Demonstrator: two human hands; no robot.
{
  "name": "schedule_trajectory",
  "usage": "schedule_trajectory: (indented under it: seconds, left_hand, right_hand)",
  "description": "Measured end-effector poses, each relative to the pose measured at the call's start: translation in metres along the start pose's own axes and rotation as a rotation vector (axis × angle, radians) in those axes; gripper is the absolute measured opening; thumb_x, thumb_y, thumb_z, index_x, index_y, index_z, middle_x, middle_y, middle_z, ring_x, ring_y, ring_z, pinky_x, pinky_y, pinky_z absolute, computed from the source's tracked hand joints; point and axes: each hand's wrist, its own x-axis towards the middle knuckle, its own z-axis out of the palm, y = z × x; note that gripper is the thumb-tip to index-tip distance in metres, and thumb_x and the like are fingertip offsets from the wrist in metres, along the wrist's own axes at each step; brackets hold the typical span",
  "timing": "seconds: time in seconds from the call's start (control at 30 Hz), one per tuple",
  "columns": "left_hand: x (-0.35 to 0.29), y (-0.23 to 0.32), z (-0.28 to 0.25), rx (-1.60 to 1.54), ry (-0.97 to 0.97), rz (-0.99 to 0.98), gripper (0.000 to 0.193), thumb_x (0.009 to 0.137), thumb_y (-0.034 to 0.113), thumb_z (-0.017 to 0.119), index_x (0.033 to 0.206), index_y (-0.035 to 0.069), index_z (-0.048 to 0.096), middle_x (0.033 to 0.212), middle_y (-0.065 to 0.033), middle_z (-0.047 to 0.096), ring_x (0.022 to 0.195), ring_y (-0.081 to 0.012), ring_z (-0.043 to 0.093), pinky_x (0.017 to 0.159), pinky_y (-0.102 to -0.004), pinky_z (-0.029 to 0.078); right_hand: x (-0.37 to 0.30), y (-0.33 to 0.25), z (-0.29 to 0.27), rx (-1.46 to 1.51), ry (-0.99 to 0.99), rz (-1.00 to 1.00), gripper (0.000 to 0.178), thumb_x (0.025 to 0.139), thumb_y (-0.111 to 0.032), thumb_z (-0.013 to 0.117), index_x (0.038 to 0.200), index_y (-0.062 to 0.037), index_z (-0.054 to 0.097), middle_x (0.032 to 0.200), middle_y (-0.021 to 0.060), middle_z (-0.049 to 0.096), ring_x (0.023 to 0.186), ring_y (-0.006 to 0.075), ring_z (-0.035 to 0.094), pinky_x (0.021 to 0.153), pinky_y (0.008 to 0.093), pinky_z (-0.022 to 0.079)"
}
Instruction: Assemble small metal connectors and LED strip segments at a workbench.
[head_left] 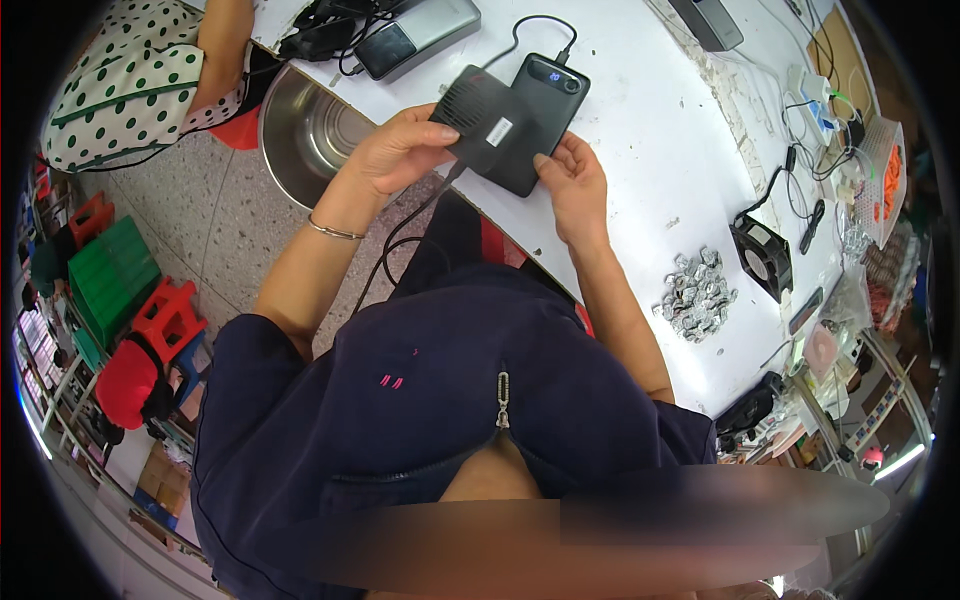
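— Holding what, in the head view?
— Left hand [400, 150] and right hand [572, 180] are both gripping a black device [490, 128] above the white table [650, 130] edge; its cable [400, 235] is hanging loose.
— Power bank [553, 88]?
— Lying just behind, display glowing, apparently awaiting connection.

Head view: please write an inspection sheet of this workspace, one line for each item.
Surface: white table, worn along its far edge.
Job's things: flat black device held in both hands; black power bank under it, display lit.
Clutter: pile of small silver parts, small black fan, steel bowl.
Grippers: left hand and right hand grip the device's edges.
Cables: black cable hangs from the device.
Surroundings: red stools, green crate.
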Motion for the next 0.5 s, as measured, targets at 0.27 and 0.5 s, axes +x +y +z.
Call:
schedule_trajectory:
  seconds: [0.27,0.5]
  left_hand:
    - [-0.027,-0.038,0.015,0.039,-0.073,-0.009,0.051,0.071,0.007,0.066,0.119,-0.007,0.056,0.114,-0.0117,0.063,0.106,-0.0199,0.059,0.101,-0.0340,0.040]
    - [-0.100,-0.073,0.030,0.081,0.011,0.153,0.067,0.057,0.003,0.067,0.122,-0.011,0.053,0.113,-0.0129,0.064,0.103,-0.0191,0.061,0.097,-0.0307,0.043]
  right_hand:
    - [-0.052,0.000,0.003,0.006,-0.113,0.011,0.041,0.084,0.007,0.056,0.124,0.0066,0.044,0.110,0.0119,0.060,0.099,0.0150,0.059,0.085,0.0253,0.048]
    - [-0.079,-0.002,0.006,0.042,-0.443,0.116,0.048,0.081,0.011,0.053,0.127,0.0047,0.041,0.114,0.0120,0.058,0.104,0.0170,0.059,0.086,0.0263,0.047]
